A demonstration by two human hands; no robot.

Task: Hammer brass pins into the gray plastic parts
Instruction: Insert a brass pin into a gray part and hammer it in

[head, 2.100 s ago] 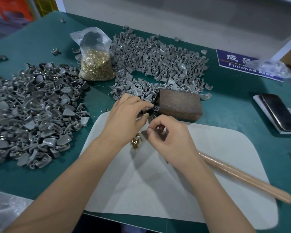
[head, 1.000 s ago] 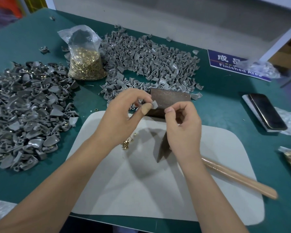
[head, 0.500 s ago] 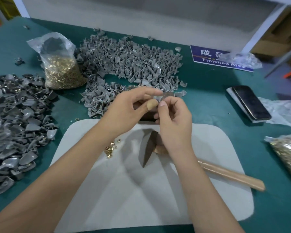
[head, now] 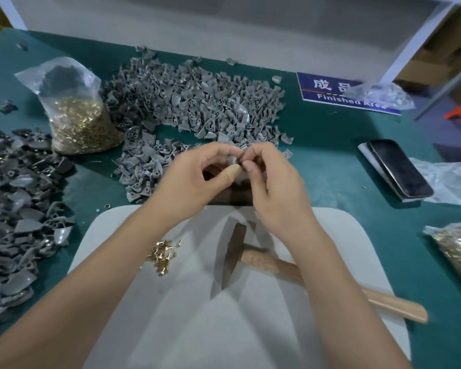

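I pinched a small gray plastic part (head: 233,159) in my left hand (head: 197,179); my right hand (head: 272,187) pinched something there, the pin unseen. The wooden-handled steel hammer (head: 233,251) lay below, nearer my right.

matt gray plastic parts (head: 197,102), shiny brass pins (head: 161,255), wooden-handled hammer (head: 266,259)

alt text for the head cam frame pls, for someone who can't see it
Over a white mat, the left hand and right hand pinch a small gray plastic part together. A hammer and loose brass pins lie on the mat; piles of gray parts and a bag of pins sit behind.
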